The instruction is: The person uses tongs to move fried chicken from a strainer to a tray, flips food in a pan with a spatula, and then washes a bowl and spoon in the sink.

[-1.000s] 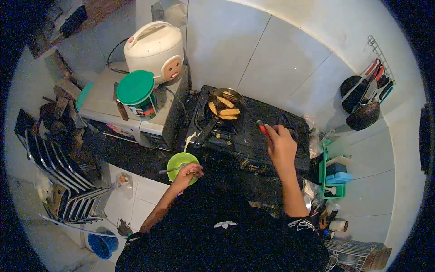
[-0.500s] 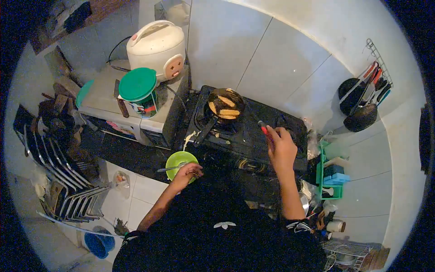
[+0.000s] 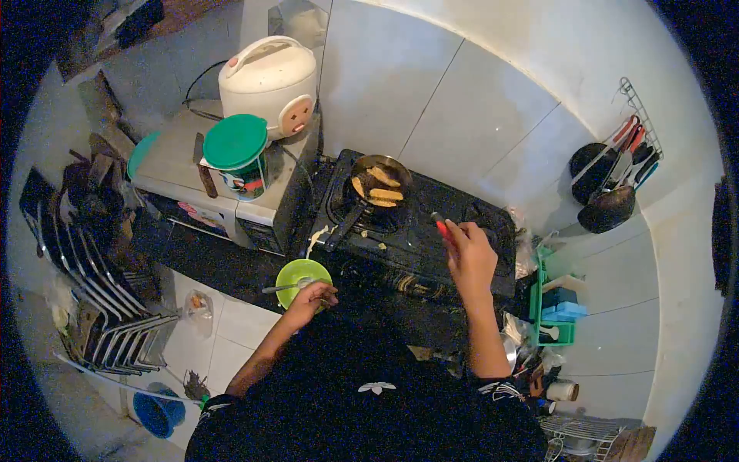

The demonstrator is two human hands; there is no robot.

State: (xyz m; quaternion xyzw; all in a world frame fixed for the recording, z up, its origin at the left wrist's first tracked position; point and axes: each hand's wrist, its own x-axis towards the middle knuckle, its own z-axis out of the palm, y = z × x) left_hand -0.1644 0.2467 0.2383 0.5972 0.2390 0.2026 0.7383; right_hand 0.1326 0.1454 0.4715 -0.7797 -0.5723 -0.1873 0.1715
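Right hand [image 3: 472, 262] up over the near right part of the stove [image 3: 427, 250], and those fingers are closed around a red-handled utensil [image 3: 439, 222]! From there, look ahead and to the left: there's the frying pan [image 3: 402, 168], just past the utensil's front end, with the golden strips [image 3: 386, 195] inside it. The handle slants forward and left, pointing roughly pan-ward; its dark far end melts into the black stove, so I can't tell whether it touches anything.

And the strips themselves? The two nearer ones lie almost crosswise in front of the right fingers, side by side. Beyond them, one slants from far left to near right, and another, at the pan's left wall, runs more nearly front to back.

Over to the left hand [image 3: 309, 300], down at the near right edge of the green bowl [image 3: 295, 270], fingers curled; whether they grip the rim or anything else, I can't tell. The spoon [image 3: 277, 289] in that bowl sticks out leftward, away from them. The pan's food sits ahead and to the right of these fingers, farther off than from the right ones, yet the pan's black handle [image 3: 347, 225] angles back toward this side, its end nearer the left fingers.
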